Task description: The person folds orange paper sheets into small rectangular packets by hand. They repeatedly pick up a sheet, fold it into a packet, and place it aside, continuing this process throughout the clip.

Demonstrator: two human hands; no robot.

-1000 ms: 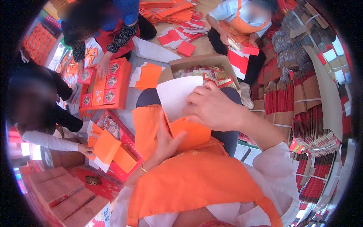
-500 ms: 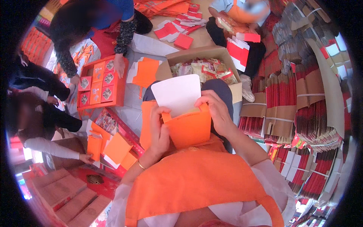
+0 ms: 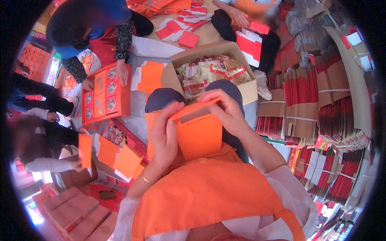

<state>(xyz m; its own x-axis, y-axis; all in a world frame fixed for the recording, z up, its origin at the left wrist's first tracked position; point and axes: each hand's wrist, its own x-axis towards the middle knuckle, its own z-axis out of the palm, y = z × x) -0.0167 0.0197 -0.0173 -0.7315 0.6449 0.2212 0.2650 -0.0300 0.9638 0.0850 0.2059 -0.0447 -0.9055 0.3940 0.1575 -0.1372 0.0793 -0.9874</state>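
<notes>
An orange cardboard box stands on my lap, its top flap bent over and a narrow dark gap showing beneath it. My left hand grips its left side, fingers at the flap's corner. Across the right end of the flap lies my right hand, thumb below and fingers on top. Just beyond my knees sits an open brown carton filled with several small clear packets.
Bundled red and brown flat cardboard is stacked at right. Orange flat boxes lie ahead. At left, a co-worker's hands rest on an orange tray of small boxes; another co-worker holds an orange box. A third person sits far right.
The box's white-lined flap has been folded down toward the opening, its orange side now up. At left, a co-worker has lifted an orange box away from the pile.
</notes>
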